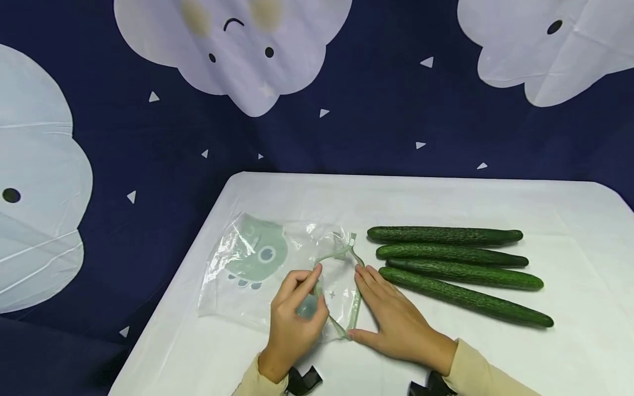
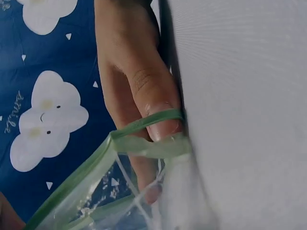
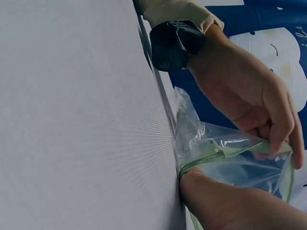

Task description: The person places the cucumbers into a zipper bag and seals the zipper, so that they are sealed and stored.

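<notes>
A clear plastic zip bag with a green dinosaur print lies flat on the table, its green-edged mouth toward the right and spread apart. My left hand pinches the upper lip of that mouth between curled fingers and thumb, lifting it off the lower lip. With fingers straight, my right hand presses on the lower lip at the table. In the right wrist view, the right thumb sits at the green rim. Through the left wrist view, the green strip crosses the right thumb.
Several long dark-green cucumbers lie side by side right of the bag, the nearest just beyond the right fingertips. White cloth covers the table. A navy curtain with clouds hangs behind. Black straps circle both wrists.
</notes>
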The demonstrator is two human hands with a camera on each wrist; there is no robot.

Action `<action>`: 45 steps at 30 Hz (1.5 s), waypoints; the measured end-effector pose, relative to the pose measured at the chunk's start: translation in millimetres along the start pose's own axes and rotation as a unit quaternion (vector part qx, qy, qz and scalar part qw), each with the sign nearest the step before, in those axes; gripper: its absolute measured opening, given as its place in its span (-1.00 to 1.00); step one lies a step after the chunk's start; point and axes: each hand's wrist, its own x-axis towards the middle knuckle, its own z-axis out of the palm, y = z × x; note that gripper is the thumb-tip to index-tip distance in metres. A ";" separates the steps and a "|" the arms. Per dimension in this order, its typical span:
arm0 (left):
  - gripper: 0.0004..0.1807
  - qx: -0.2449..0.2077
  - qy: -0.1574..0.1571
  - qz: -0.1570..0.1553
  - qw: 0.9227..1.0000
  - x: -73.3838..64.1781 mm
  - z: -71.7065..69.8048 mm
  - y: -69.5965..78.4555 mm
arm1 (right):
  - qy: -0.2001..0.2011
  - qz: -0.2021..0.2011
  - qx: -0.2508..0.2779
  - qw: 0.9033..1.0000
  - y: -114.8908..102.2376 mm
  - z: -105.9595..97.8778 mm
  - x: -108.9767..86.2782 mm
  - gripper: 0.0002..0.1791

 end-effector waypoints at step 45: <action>-0.35 0.048 -0.077 -0.100 0.991 -4.6 3.4 -12.0 | 0.057 -0.015 0.022 0.998 0.8 5.6 -5.9 0.21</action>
